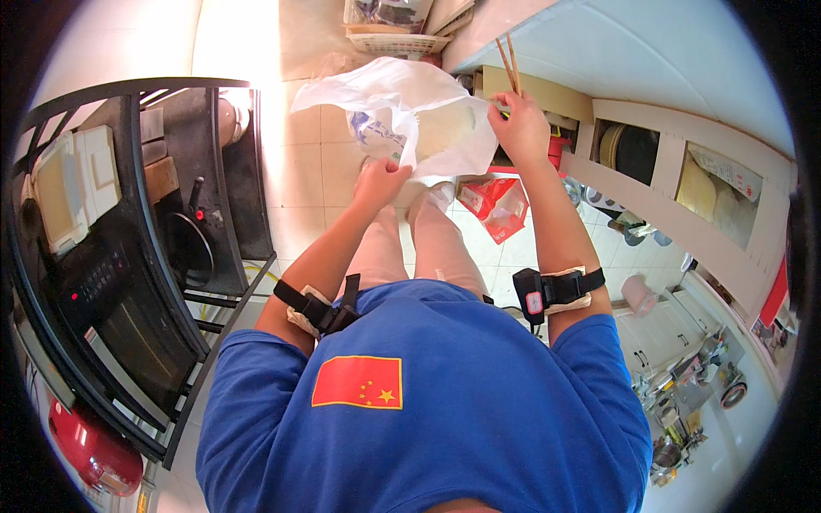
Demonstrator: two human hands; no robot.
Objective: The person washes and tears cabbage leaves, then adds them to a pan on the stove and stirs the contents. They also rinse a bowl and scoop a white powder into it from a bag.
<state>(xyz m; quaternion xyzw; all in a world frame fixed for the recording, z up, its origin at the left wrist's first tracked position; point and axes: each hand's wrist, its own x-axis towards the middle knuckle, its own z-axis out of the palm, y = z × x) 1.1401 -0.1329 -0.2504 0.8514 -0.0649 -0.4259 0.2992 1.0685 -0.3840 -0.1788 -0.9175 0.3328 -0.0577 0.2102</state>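
Observation:
A thin white plastic bag (378, 86) with blue printed writing is spread wide in front of my legs. My left hand (380, 183) pinches its near edge between thumb and fingers. Something pale (446, 131) shows inside or through the bag; I cannot tell what it is. My right hand (524, 128) grips a pair of wooden chopsticks (510, 64), which stick out beyond the fist, away from me. The bag's right edge meets the fingers of that hand; whether they also hold it is unclear.
On the left stands a black metal rack (138, 192) with a black oven (109, 308). A red printed bag (497, 202) is beside my feet on the tiled floor (298, 179). White cubby shelving (667, 160) runs along the right. A white plastic basket (397, 43) stands at the far end.

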